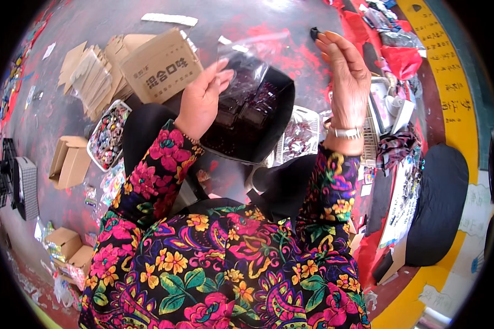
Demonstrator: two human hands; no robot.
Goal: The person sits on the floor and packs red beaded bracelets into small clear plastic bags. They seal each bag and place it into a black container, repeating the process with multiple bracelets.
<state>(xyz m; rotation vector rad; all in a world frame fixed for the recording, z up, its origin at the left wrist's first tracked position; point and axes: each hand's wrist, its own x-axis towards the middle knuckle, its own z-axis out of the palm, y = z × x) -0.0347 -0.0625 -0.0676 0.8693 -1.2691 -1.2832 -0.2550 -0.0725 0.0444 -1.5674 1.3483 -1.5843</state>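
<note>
My left hand [202, 101] is raised over the near left side of a black tub, its thumb and fingers closed on a clear plastic bag [248, 72]. The bag hangs over the tub's far side. Inside the black tub [284, 90] lie dark red pieces, some apparently in clear packets. Farther right, my right hand [347, 77] is lifted, a small black piece [314, 33] pinched at its fingertips. What kind of piece it is I cannot make out.
A brown carton [162, 67] and flattened cardboard [96, 79] lie left of the tub. A white basket of small colourful pieces [108, 134] sits nearer; another white basket [298, 131] stands right of the tub. Red cloth [400, 61] and goods line the right side.
</note>
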